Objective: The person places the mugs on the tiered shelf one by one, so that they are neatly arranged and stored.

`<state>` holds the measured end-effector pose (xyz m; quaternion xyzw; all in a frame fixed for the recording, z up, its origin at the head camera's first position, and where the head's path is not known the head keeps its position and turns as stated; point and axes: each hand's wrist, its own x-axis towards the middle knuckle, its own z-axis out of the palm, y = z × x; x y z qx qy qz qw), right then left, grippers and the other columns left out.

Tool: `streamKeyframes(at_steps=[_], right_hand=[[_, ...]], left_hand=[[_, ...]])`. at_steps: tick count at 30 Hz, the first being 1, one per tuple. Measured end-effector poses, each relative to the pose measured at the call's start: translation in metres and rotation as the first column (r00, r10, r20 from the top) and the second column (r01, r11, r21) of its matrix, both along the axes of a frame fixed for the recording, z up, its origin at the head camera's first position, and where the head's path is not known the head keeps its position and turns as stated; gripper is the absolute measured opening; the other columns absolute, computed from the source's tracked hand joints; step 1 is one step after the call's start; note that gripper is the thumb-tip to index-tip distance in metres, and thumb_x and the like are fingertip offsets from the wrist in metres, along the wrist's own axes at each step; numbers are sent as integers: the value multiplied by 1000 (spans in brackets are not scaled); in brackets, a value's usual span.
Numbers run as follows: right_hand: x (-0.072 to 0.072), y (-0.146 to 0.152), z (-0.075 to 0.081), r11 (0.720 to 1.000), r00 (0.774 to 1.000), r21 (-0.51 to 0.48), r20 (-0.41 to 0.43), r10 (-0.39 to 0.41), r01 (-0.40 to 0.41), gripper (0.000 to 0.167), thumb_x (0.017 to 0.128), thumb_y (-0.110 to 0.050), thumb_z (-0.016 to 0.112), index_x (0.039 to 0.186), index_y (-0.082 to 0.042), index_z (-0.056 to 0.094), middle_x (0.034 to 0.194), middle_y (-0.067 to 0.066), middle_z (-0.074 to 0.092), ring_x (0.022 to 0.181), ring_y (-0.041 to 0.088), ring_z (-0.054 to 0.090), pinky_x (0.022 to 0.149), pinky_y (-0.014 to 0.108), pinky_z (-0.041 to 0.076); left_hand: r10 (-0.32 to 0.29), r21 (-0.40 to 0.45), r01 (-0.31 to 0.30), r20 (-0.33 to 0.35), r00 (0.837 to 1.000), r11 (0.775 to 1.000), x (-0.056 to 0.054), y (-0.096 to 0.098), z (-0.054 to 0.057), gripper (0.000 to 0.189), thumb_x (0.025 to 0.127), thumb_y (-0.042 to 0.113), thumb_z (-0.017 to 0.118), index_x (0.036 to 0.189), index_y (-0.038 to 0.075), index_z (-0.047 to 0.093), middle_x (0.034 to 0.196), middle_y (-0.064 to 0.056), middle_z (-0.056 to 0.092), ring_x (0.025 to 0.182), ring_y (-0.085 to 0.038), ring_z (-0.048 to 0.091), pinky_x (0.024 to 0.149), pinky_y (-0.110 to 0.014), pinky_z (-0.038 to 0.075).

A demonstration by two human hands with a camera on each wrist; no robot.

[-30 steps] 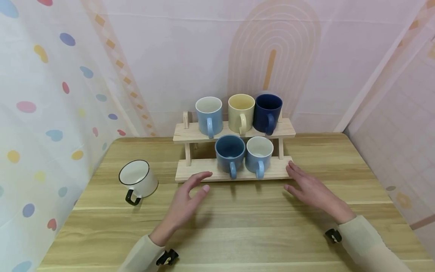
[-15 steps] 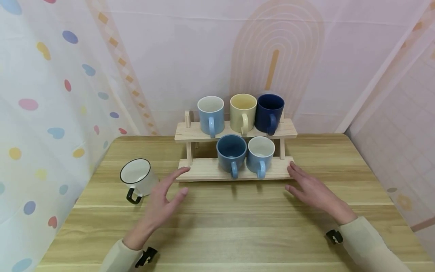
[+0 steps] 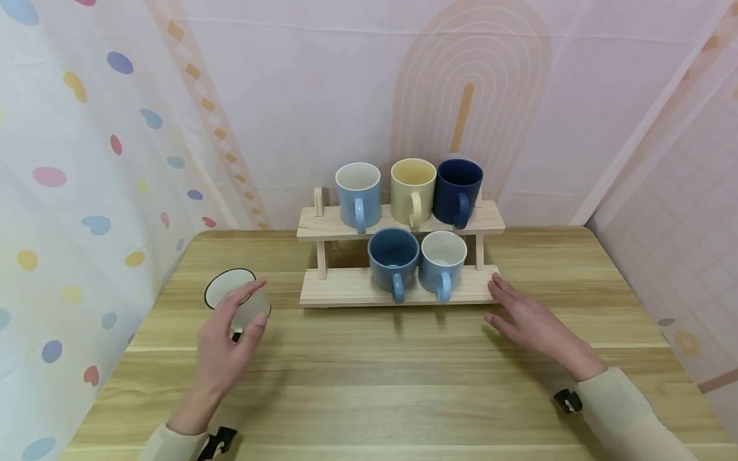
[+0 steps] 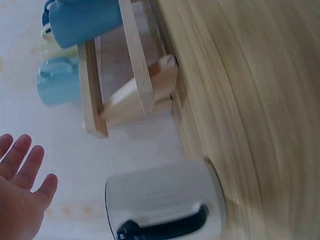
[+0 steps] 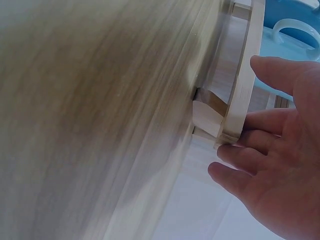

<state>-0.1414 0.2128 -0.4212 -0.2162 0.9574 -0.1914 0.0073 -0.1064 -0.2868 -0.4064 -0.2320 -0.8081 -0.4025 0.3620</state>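
My left hand (image 3: 221, 349) is open in front of a white enamel-style mug (image 3: 227, 285) with a black rim, covering most of its black handle. In the left wrist view, a gap separates the fingers (image 4: 30, 167) from that mug (image 4: 160, 195), which stands upright on the table. With fingers fairly straight, my right hand (image 3: 536, 330) rests against the right end of a two-tier wooden rack (image 3: 334, 288). The right wrist view has those fingers (image 5: 245, 157) at the corner of the rack's lower board (image 5: 243, 90).
On the top tier stand a light blue mug (image 3: 359, 198), a pale yellow mug (image 3: 412, 192) and a navy mug (image 3: 458, 192). The lower tier bears a dark blue mug (image 3: 386, 272) and a light blue mug (image 3: 438, 272). Patterned curtains (image 3: 288, 96) surround the table (image 3: 392, 384).
My left hand has moved left, away from the rack's front, and now overlaps the white mug in the head view. My right hand has stayed at the rack's end.
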Motion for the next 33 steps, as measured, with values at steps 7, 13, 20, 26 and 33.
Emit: streamKeyframes(at_steps=[7, 13, 20, 26, 33], right_hand=[[0, 0, 0, 1000, 1000, -5, 0, 2, -2, 66, 104, -24, 65, 151, 14, 39, 162, 32, 27, 141, 52, 41, 110, 65, 40], [-1, 0, 0, 1000, 1000, -7, 5, 1, -1, 66, 104, -25, 65, 151, 13, 39, 163, 32, 27, 141, 51, 40, 110, 65, 39], [-1, 0, 0, 1000, 1000, -8, 14, -4, 4, 67, 104, -25, 65, 152, 13, 38, 163, 31, 26, 142, 51, 40, 111, 65, 39], [-1, 0, -1, 1000, 1000, -5, 6, -8, 8, 67, 104, -26, 64, 152, 13, 38, 163, 31, 26, 143, 51, 39, 111, 64, 38], [0, 0, 0, 1000, 1000, -6, -6, 1, -1, 67, 104, -26, 65, 152, 13, 39, 162, 32, 27, 142, 51, 39, 111, 64, 39]], left_hand=[[78, 62, -78, 3, 997, 995, 4, -17, -5, 41, 96, 11, 68, 134, -5, 65, 129, -25, 66, 131, -6, 55, 112, -19, 36], [126, 88, -130, 53, 991, 988, 11, -27, -6, 45, 95, 8, 67, 138, -3, 63, 135, -17, 64, 133, -5, 52, 112, -19, 36], [167, 207, -202, 173, 971, 957, 20, -36, -8, 46, 94, -3, 63, 140, -6, 59, 141, -1, 60, 133, -7, 50, 114, -19, 36], [168, 291, -285, 367, 915, 913, 27, -41, -10, 46, 101, 0, 58, 146, -2, 53, 143, -4, 55, 134, -10, 48, 114, -18, 37], [112, 355, -322, 501, 858, 878, 30, -47, -16, 43, 106, 7, 55, 148, -1, 48, 139, 1, 56, 132, -8, 51, 105, -12, 41]])
